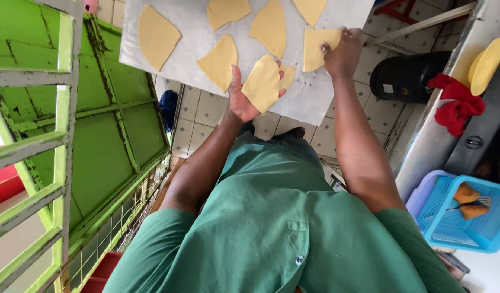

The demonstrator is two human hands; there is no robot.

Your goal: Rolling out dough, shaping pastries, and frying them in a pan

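Note:
My left hand (241, 97) holds a small stack of yellow dough pieces (263, 83) upright over the near edge of a white floured board (315, 97). My right hand (343, 53) presses a flat yellow dough piece (314, 50) down on the board. Several more wedge-shaped dough pieces lie spread on the board, among them a dough piece at the left (156, 36) and a dough piece beside my left hand (219, 61).
A green metal gate (98, 141) stands at the left. At the right are a black bucket (407, 76), a red cloth (455, 106), a yellow disc of dough (486, 65) on a counter, and a blue basket (467, 214) with fried pieces. Tiled floor lies below.

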